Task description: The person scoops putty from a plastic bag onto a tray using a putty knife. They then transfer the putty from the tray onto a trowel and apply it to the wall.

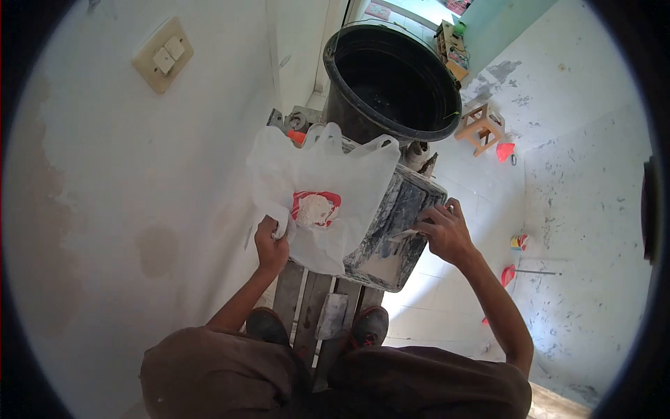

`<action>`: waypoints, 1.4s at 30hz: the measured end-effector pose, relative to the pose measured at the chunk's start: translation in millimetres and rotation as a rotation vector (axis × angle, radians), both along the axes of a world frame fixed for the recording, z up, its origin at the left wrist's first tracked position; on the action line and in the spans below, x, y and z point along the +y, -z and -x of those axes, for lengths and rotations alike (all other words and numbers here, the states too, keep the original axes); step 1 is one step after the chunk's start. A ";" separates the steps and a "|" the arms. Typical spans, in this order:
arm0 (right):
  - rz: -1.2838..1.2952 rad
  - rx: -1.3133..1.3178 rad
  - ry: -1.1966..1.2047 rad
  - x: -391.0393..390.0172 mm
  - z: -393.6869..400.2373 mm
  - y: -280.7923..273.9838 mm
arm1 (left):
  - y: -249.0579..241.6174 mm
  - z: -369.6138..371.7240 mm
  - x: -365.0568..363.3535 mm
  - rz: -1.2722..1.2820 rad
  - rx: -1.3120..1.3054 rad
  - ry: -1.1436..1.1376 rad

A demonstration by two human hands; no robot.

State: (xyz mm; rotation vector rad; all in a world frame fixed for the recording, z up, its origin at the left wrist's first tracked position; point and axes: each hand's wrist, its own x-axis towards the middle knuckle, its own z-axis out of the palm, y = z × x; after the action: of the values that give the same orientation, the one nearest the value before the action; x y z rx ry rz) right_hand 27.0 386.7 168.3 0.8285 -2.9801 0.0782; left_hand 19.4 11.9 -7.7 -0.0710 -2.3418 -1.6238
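Whitewashed walls surround a wooden scaffold (307,300). Left hand (271,244) grips a plastic bag (328,181) of white powder (315,208); right hand (443,230) clasps the plaster-caked tub (391,230). Black bucket (391,80) contents unclear.

The person stands on a wooden platform (307,307), close to the wall (139,209) on the left. A switch plate (162,55) sits high on this wall. In front of the feet, a tray (398,230) rests on the platform. The plastic bag (321,188) hangs over the left part of the tray. Behind both stands a big bucket (391,77). The left hand (271,244) is at the bag's left edge, and the right hand (443,230) is on the tray's right rim. A small stool (481,127) stands on the floor to the right, beyond the bucket.
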 end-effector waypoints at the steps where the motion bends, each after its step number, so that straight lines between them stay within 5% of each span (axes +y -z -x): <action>1: -0.013 -0.013 0.003 0.4 0.1 0.0 | -1.1 1.8 0.7 0.016 -0.026 0.007; 14: -0.018 -0.062 0.006 -3.8 -5.7 17.2 | 0.1 12.7 2.2 -0.065 0.008 0.059; 22: -0.105 -0.108 0.049 10.6 -2.6 35.2 | 29.5 9.7 -8.0 0.176 0.012 0.039; 38: -0.178 -0.296 -0.090 -8.8 7.5 63.0 | 19.6 6.6 -14.2 -0.011 -0.162 0.234; 40: -0.177 -0.328 -0.091 -11.7 6.1 68.3 | 0.0 -17.4 -5.9 0.187 0.105 -0.047; 42: -0.176 -0.361 -0.085 -13.6 4.8 71.8 | -8.6 -66.3 -1.4 -0.021 0.014 -0.159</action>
State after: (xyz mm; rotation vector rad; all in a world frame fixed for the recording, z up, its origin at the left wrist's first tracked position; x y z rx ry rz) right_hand 22.2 373.2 96.5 1.0650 -3.3239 -0.0365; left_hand 85.7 10.5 0.9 0.1049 -2.2568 -1.5651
